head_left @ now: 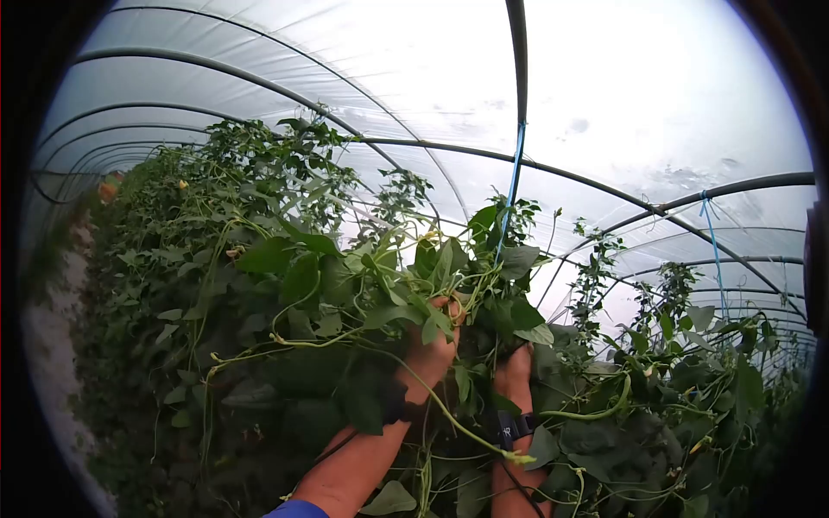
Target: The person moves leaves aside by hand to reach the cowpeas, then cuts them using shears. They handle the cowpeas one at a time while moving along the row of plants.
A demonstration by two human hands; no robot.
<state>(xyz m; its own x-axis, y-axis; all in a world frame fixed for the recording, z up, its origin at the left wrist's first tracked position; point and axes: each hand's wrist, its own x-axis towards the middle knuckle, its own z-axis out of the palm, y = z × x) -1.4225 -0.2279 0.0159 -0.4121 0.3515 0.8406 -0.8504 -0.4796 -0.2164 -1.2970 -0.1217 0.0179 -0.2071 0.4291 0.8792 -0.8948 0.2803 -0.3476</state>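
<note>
My left hand [436, 337] reaches up into a mass of leafy bean vines, its fingers curled round green vine stems [462, 298]. Close by on the right, my right hand [515, 369] is raised into the foliage, and leaves hide its fingers. A blue string [515, 177] runs from the overhead pipe down into the vines between and above the hands. One long loose shoot [440, 406] crosses in front of both forearms. Each wrist wears a dark band; the right one [516, 426] shows a small white mark.
A dense row of climbing plants [199, 250] stretches away at the left beside a pale ground path [56, 337]. More vines [673, 414] fill the right. Curved metal pipes [596, 180] carry the plastic sheeting overhead, and another blue string [715, 250] hangs at the right.
</note>
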